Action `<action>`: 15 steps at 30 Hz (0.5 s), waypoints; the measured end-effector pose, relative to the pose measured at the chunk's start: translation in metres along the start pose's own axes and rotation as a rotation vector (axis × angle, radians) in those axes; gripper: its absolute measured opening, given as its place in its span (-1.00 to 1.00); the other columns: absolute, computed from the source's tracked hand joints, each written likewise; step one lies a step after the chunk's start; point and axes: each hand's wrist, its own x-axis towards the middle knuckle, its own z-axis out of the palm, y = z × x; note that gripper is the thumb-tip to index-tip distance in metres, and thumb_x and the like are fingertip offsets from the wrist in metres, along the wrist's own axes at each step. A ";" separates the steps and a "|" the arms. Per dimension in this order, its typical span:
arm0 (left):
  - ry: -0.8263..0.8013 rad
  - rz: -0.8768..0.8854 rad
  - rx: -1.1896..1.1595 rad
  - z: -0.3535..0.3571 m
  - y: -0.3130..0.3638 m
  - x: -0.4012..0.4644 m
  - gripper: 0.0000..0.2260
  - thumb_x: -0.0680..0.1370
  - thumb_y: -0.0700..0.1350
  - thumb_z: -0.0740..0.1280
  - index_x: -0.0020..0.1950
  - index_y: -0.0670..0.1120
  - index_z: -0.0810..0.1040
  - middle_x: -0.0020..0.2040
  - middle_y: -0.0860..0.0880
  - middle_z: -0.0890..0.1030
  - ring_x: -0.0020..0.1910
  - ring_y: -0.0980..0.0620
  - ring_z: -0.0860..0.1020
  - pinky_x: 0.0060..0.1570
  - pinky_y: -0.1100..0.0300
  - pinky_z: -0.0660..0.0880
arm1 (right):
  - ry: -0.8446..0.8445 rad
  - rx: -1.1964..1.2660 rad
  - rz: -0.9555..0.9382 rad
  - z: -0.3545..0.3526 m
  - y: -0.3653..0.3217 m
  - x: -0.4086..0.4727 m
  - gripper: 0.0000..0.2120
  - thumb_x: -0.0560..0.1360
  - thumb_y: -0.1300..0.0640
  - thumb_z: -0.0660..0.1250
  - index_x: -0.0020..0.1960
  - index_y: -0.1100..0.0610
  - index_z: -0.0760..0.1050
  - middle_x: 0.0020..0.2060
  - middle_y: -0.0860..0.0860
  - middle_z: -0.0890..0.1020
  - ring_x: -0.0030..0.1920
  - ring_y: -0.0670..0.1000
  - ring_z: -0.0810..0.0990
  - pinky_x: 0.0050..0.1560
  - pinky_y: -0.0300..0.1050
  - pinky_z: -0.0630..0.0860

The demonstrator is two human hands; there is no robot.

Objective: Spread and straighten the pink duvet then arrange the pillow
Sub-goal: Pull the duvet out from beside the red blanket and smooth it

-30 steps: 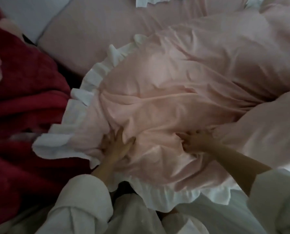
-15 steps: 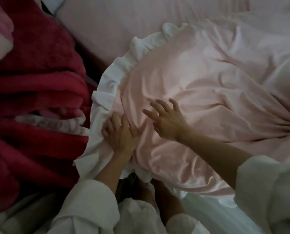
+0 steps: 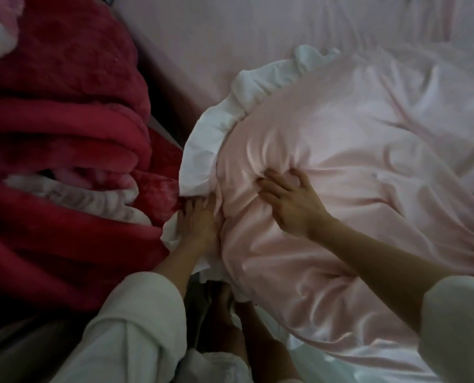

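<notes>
two hands, left hand (image 3: 200, 222) and right hand (image 3: 291, 200); one pink duvet (image 3: 341, 167) with one white frill (image 3: 216, 134); one red blanket (image 3: 64, 128); two white sleeves.

- 2 bare hands show, the left hand (image 3: 200, 219) and the right hand (image 3: 291, 203), each with a bare forearm.
- The left sleeve (image 3: 136, 322) is white, soft and loose, with a wide cuff ending partway up the forearm.
- The right sleeve (image 3: 457, 327) is the same white fabric, pushed up and bunched near the elbow.
- No rings, watch or bracelets are visible.
</notes>
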 end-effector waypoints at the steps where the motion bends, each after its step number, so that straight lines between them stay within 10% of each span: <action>1: 0.025 -0.013 0.166 -0.004 0.000 0.006 -0.40 0.51 0.10 0.22 0.51 0.01 0.11 0.44 -0.16 0.22 0.40 -0.20 0.22 0.37 -0.07 0.21 | 0.007 0.009 0.002 0.000 -0.001 0.003 -0.61 0.28 0.12 0.21 0.04 0.07 0.63 0.21 -0.01 0.60 0.30 0.06 0.52 0.19 0.29 0.40; 5: 0.018 -0.132 0.083 -0.014 0.014 0.030 -0.61 0.55 -0.01 0.22 0.33 -0.13 0.36 0.34 -0.23 0.36 0.29 -0.23 0.39 0.20 -0.05 0.40 | -0.006 0.008 0.028 0.001 -0.004 0.010 -0.60 0.17 0.12 0.45 0.01 0.05 0.65 0.24 0.04 0.58 0.32 0.11 0.49 0.19 0.36 0.36; 11: -0.330 -0.125 -0.614 0.025 0.006 0.035 -0.36 0.59 -0.03 0.14 0.56 -0.02 -0.16 0.57 -0.12 0.01 0.54 -0.14 0.06 0.49 -0.04 0.14 | -0.036 -0.008 0.006 0.005 -0.009 0.000 -0.58 0.22 0.09 0.38 0.07 0.06 0.63 0.28 0.07 0.54 0.36 0.14 0.44 0.24 0.42 0.29; 15: -0.058 -0.424 -1.273 0.017 0.033 0.039 -0.53 0.59 0.11 0.12 0.48 0.01 0.25 0.43 -0.05 0.37 0.40 -0.07 0.35 0.40 -0.06 0.32 | -0.024 -0.044 0.000 0.017 0.000 0.002 -0.50 0.30 0.06 0.07 0.13 0.06 0.60 0.33 0.08 0.51 0.39 0.13 0.41 0.33 0.38 0.20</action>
